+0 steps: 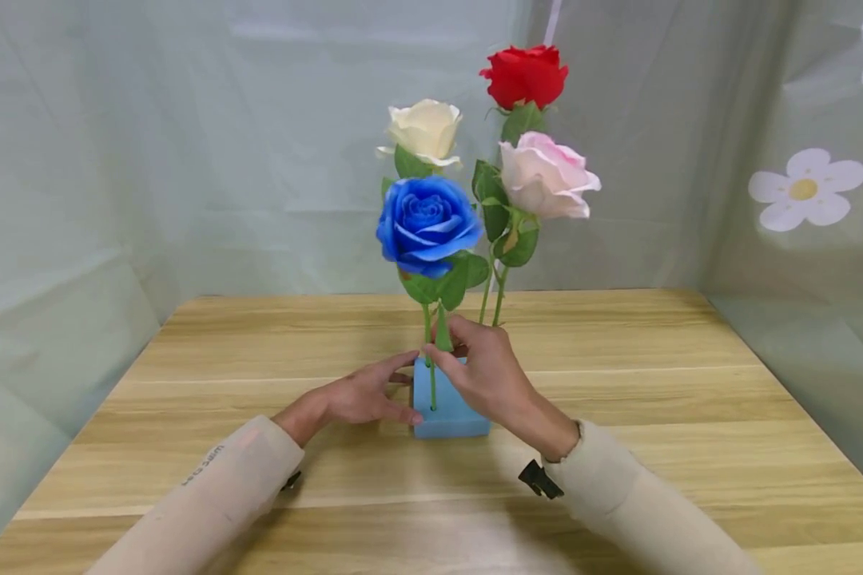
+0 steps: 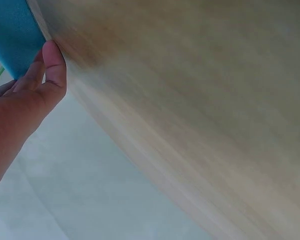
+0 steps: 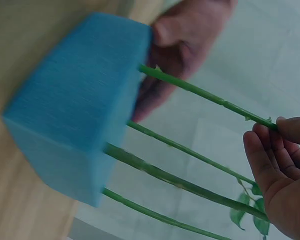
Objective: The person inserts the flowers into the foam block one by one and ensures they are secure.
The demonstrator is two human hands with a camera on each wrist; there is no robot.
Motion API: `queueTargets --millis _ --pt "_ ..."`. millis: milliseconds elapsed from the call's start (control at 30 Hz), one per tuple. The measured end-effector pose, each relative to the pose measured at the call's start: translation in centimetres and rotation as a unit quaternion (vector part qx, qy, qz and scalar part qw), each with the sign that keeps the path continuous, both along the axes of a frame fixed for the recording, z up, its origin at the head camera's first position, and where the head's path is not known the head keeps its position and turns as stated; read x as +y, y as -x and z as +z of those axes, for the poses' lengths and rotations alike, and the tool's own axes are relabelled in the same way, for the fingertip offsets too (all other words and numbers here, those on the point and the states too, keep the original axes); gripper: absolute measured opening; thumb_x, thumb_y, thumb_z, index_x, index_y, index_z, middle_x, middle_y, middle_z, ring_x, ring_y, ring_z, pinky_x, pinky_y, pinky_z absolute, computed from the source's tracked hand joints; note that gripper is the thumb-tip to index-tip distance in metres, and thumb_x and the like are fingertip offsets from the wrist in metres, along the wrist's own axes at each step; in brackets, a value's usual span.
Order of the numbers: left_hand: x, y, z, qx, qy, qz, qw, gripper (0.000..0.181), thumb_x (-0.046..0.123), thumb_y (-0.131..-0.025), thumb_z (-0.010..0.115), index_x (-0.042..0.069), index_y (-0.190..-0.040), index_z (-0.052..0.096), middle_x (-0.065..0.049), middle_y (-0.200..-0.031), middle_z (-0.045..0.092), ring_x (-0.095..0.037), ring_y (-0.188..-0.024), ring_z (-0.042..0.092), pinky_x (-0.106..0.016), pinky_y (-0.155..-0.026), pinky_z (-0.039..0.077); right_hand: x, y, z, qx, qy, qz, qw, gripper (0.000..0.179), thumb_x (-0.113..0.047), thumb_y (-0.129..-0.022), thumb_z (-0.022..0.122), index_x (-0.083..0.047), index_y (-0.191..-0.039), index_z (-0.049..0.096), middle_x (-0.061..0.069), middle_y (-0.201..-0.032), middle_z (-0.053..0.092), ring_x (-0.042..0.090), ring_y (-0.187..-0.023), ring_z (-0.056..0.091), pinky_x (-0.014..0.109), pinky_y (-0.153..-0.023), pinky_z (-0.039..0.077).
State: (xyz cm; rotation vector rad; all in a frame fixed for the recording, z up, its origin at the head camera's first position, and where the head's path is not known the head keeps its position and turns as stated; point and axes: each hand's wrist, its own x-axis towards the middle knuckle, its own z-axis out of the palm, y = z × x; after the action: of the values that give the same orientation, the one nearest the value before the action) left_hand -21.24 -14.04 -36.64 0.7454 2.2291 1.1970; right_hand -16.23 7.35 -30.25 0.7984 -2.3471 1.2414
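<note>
A light blue foam block [image 1: 460, 426] stands on the table with several rose stems in its top. My right hand [image 1: 492, 371] pinches the green stem [image 3: 190, 87] of the blue rose [image 1: 429, 225] between thumb and fingers, a little above the block. The stem's lower end meets the block's top near its front left corner. My left hand [image 1: 363, 395] rests against the block's left side, thumb at the front corner and fingers reaching back. Behind the blue rose rise a white rose [image 1: 426, 132], a pink rose [image 1: 549, 177] and a red rose [image 1: 525, 77].
The wooden table [image 1: 187, 383] extends on both sides of the block. Grey-green fabric [image 1: 295, 144] hangs behind and along the sides, with a printed white flower [image 1: 805, 190] on the right. Dark clips [image 1: 539, 479] show by both cuffs.
</note>
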Motion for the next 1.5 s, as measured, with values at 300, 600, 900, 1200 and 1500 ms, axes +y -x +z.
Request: queueTargets --millis 300,600,900,1200,1500 --pt "-0.07 0.16 0.5 0.016 0.009 -0.012 0.9998 0.096 0.027 -0.087 0.081 0.011 -0.16 0.021 -0.011 -0.161 0.028 -0.039 -0.137 0.042 -0.053 -0.107 0.04 -0.33 -0.25 -0.51 0.019 -0.014 -0.006 0.9997 0.013 -0.005 -0.088 0.077 -0.005 -0.085 0.064 -0.002 -0.068 0.062 0.02 -0.077 0.072 0.034 -0.072 0.06" --pt "0.21 0.1 0.48 0.011 0.016 -0.013 0.9997 0.095 0.026 -0.086 0.081 0.008 -0.159 0.022 -0.011 -0.16 0.03 -0.04 -0.137 0.041 -0.051 -0.108 0.04 -0.11 -0.29 -0.59 0.004 -0.012 -0.011 0.9999 0.011 -0.006 -0.089 0.076 -0.005 -0.087 0.065 -0.002 -0.071 0.066 0.019 -0.078 0.072 0.037 -0.072 0.06" --pt "0.39 0.28 0.5 0.02 0.02 -0.019 0.9994 0.095 0.024 -0.086 0.081 0.008 -0.159 0.022 -0.011 -0.16 0.031 -0.04 -0.137 0.041 -0.05 -0.111 0.037 0.06 -0.1 -0.71 -0.002 -0.005 -0.011 0.9999 0.01 -0.005 -0.089 0.075 -0.004 -0.088 0.065 0.0 -0.073 0.068 0.019 -0.076 0.072 0.035 -0.07 0.06" --pt "0.51 0.19 0.53 -0.003 0.012 -0.011 0.9999 0.095 0.025 -0.086 0.081 0.011 -0.159 0.022 -0.01 -0.16 0.029 -0.04 -0.139 0.037 -0.054 -0.111 0.035 0.25 -0.01 -0.63 0.007 -0.01 0.004 0.9999 0.007 -0.004 -0.09 0.074 -0.002 -0.091 0.067 0.002 -0.077 0.07 0.018 -0.076 0.072 0.028 -0.07 0.059" --pt "0.45 0.13 0.66 0.028 0.044 -0.02 0.9985 0.096 0.032 -0.087 0.08 0.012 -0.16 0.02 -0.009 -0.161 0.029 -0.035 -0.142 0.034 -0.054 -0.114 0.03 0.28 0.22 -0.75 0.005 -0.012 0.017 0.9998 0.008 -0.004 -0.091 0.072 -0.001 -0.092 0.065 0.006 -0.083 0.072 0.023 -0.08 0.074 0.027 -0.07 0.059"
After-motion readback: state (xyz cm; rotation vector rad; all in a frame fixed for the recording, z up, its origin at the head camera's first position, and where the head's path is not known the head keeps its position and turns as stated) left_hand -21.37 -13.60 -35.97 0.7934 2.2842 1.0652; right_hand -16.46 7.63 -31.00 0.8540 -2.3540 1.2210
